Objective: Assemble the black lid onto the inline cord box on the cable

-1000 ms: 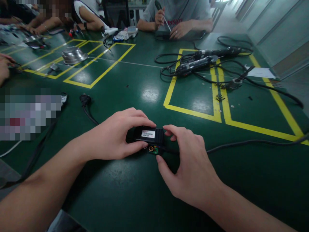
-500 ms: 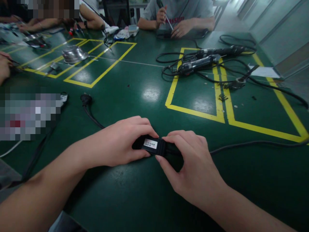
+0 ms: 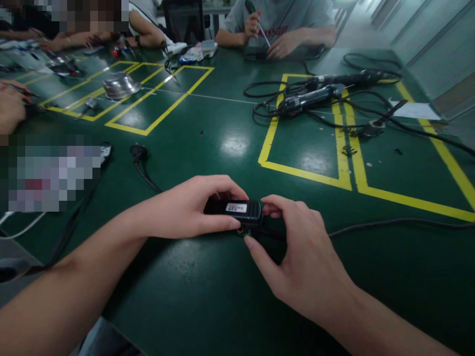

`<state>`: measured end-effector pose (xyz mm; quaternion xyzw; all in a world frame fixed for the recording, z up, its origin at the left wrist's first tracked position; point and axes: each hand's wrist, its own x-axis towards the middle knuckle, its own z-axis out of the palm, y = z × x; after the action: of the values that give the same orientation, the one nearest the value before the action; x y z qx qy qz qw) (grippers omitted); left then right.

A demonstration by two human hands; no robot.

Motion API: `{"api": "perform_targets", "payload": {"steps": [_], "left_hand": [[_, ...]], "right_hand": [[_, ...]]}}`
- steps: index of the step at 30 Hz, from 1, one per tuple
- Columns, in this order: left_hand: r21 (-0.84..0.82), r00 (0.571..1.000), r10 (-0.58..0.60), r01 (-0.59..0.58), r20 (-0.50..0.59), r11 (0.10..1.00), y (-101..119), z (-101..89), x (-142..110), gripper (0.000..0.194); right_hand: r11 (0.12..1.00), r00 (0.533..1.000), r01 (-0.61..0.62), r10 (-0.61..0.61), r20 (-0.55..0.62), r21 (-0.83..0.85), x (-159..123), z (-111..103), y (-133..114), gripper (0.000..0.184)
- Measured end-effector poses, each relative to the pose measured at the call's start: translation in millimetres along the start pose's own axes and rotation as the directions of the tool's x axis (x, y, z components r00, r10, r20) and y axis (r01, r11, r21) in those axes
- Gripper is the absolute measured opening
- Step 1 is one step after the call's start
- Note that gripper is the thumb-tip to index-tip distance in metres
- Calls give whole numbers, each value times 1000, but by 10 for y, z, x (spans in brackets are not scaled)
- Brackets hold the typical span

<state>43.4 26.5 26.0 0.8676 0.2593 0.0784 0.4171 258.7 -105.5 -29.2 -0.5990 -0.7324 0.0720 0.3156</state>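
My left hand [image 3: 196,205] pinches a black plastic cover [image 3: 253,210] with a white printed label between thumb and fingers. The cover is slightly raised and tilted; below it, by the left thumb, small coppery and green electronic parts [image 3: 242,230] show. My right hand [image 3: 302,247] is at the right end, fingers curled but apart, its thumb tip close to the exposed parts and its forefinger behind the cover's end. Whether it touches them I cannot tell. A black cable [image 3: 371,226] runs out rightward beneath the right hand. A plug [image 3: 138,152] on a cord lies beyond my left hand.
Electric screwdrivers [image 3: 308,99] with looped cords lie at the back right, near another plug [image 3: 373,127]. A metal bowl-like part [image 3: 120,85] stands at the back left. Yellow tape [image 3: 304,176] marks the green table. Across it, a person [image 3: 278,29] holds a screwdriver [image 3: 262,32].
The labelled cover has come up from the parts beneath it, exposing them. My right thumb and forefinger have spread away from the cover's end. The view has shifted slightly.
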Motion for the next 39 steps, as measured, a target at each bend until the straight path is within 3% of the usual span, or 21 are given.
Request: {"api": "perform_targets", "payload": {"steps": [2, 4, 6, 10, 14, 17, 21, 28, 31, 39], "left_hand": [[24, 992, -24, 27, -124, 999, -64, 12, 24, 35], [154, 962, -39, 83, -271, 984, -132, 45, 57, 35], [254, 948, -51, 136, -314, 958, -183, 78, 86, 30], [371, 967, 1, 97, -256, 924, -183, 62, 80, 14], [394, 964, 64, 45, -258, 918, -74, -71, -20, 17], [372, 993, -79, 106, -86, 922, -3, -150, -94, 15], [407, 965, -253, 206, 64, 890, 37, -164, -126, 7], [396, 953, -300, 258, 48, 882, 58, -127, -104, 9], [384, 963, -270, 243, 16, 891, 50, -134, -108, 11], [270, 988, -148, 130, 50, 954, 49, -236, -176, 12]], "right_hand": [[1000, 1000, 6, -6, -24, 3, 8, 5, -1, 29], [1000, 1000, 23, -22, -21, 4, 12, 13, 0, 15], [999, 999, 33, -33, -7, 8, 13, 20, 2, 7], [999, 999, 39, -39, 3, 13, 7, 27, 15, 9], [999, 1000, 30, -30, 6, -21, -6, 29, 25, 10], [994, 999, 47, -45, 19, -98, -16, 30, 20, 12], [973, 997, 73, -67, 35, -221, -12, 29, 9, 18], [992, 999, 43, -40, 31, -120, -14, 44, 36, 9], [996, 999, 32, -33, -7, -80, -23, 39, 38, 10], [996, 994, 82, -81, -70, 16, -3, -44, 22, 11]]}}
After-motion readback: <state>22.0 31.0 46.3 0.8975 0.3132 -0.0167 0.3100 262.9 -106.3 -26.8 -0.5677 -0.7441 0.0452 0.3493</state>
